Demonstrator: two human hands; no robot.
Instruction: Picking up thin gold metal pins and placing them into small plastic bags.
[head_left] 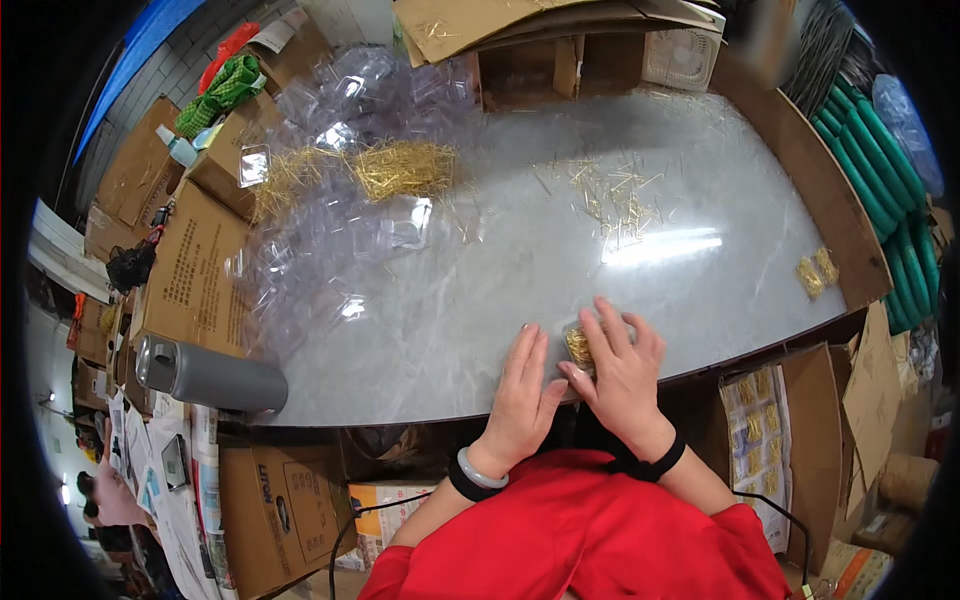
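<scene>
Near the front edge of the grey table, my right hand (625,375) has its thumb and fingers around a small clear plastic box (578,348) filled with thin gold metal pins. Part of that box is hidden under the fingers. Just to its left, my left hand (518,400) lies with fingers stretched out and together, thumb apart, holding nothing. Farther back, loose gold pins (615,195) are scattered on the table. A thick heap of gold pins (405,170) rests among clear plastic boxes (330,240) at the left.
A grey bottle (215,375) lies at the left edge beside a cardboard carton (195,275). Two filled packs (817,273) sit by the raised wooden border (820,170) at right. Below the table, an open carton holds a sheet of filled packs (755,430). Green bundles (870,150) stand beyond.
</scene>
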